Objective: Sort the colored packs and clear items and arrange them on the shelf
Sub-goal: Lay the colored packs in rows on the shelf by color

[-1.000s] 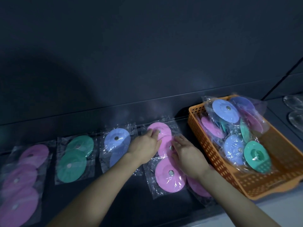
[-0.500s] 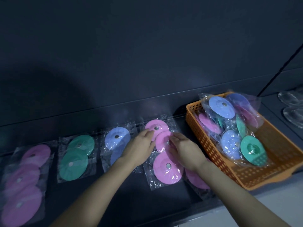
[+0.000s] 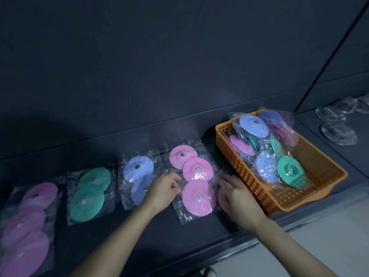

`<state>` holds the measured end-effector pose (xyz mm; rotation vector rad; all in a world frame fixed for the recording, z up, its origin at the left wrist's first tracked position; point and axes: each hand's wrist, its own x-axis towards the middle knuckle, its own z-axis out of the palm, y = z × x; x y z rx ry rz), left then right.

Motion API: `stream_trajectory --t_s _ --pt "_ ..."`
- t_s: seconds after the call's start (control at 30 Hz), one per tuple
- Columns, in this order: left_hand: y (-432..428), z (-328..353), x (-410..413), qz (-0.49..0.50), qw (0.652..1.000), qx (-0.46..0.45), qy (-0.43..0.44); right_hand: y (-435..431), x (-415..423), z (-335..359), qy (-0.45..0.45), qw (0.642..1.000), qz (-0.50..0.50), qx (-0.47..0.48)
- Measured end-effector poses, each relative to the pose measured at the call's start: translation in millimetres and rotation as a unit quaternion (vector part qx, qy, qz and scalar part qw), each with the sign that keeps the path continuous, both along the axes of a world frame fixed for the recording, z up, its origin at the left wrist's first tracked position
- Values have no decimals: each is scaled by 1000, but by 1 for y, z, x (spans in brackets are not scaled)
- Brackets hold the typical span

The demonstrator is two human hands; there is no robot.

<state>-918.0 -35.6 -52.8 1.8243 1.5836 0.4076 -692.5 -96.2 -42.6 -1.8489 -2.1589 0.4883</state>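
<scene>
Two hands rest low over a dark shelf point(image 3: 159, 232), either side of a column of pink packs point(image 3: 194, 182). The left hand point(image 3: 162, 189) lies at the column's left edge, fingers curled and touching the clear wrapping; whether it pinches the plastic I cannot tell. The right hand point(image 3: 237, 193) lies at the right edge, fingers spread flat on the wrapping, gripping nothing that shows. It partly covers another pink pack point(image 3: 221, 196) beneath it.

The pink column shows three discs, overlapping, running away from the hands toward the back wall. Just left of the left hand lie blue packs point(image 3: 137, 168), the nearer one partly hidden under that hand. Further left come green packs point(image 3: 89, 193), and at the far left a second row of pink discs point(image 3: 30, 226), blurred.

Right of the right hand, just beside it, sits an orange basket point(image 3: 311, 198) holding a loose heap of mixed packs point(image 3: 265, 148) in blue, pink and green. Beyond the basket, well apart from both hands, clear items point(image 3: 338, 132) lie on the adjoining shelf.
</scene>
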Motion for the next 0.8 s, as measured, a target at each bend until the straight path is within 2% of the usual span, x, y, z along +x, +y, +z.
stream_trajectory --t_s 0.23,0.33,0.43,0.53,0.6,0.67,0.73,0.8 --pt "10 8 26 11 995 64 -76 -21 11 -9 31 997 -71 -15" --pt "15 3 33 32 996 29 -82 -26 14 -13 32 997 -66 -13" --pt "15 -4 33 46 997 7 -68 -29 15 -16 7 998 -53 -44" --pt "15 -7 34 58 996 15 -67 -30 11 -16 -71 995 -3 -63" --pt "15 -7 34 67 995 14 -77 -32 6 -13 -80 995 39 -38" --pt "15 -7 34 75 993 12 -86 -33 3 -4 -18 999 31 -7" --pt "14 -7 33 84 992 13 -96 -31 4 2 45 995 34 80" --pt "14 -7 32 90 991 17 -101 -31 2 3 38 973 102 202"
